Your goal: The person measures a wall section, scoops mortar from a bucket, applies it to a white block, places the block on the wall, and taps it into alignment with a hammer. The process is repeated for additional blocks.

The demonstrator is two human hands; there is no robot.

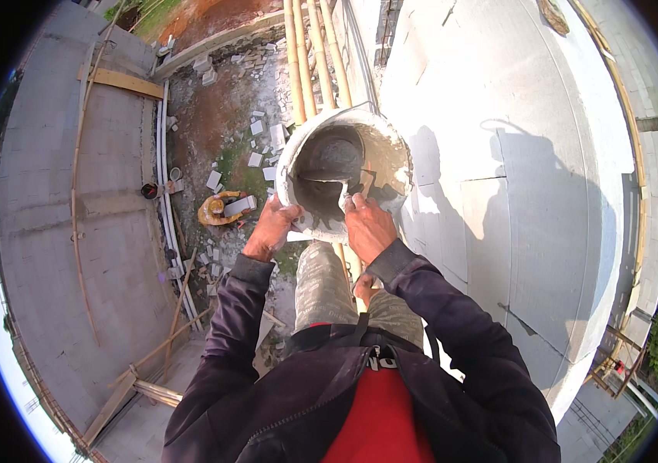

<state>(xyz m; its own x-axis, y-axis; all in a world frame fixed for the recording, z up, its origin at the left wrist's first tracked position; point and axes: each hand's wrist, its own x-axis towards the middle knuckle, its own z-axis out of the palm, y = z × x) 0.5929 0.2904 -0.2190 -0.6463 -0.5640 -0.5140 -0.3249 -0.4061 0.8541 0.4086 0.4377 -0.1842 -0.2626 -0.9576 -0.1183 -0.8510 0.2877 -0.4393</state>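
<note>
A mortar-caked bucket (pixel 398 158) is tilted in front of me, with wet grey mortar (pixel 330 150) inside. My left hand (pixel 269 228) is closed on the bucket's near left rim, thumb over the edge. At the near right rim my right hand (pixel 369 226) is closed around the handle of a trowel (pixel 342 193), whose blade reaches into the bucket and is partly lost in shadow. A brown, stick-like piece (pixel 367 176) shows inside near the right wall; I cannot make out what it belongs to.
Bamboo poles (pixel 317 58) run beyond the bucket, high above the ground. A pale block wall (pixel 475 231) stands close on my right, another block wall (pixel 97 185) on the left. Far below, a person in a yellow helmet (pixel 215 208) holds a white block (pixel 240 205) among scattered blocks.
</note>
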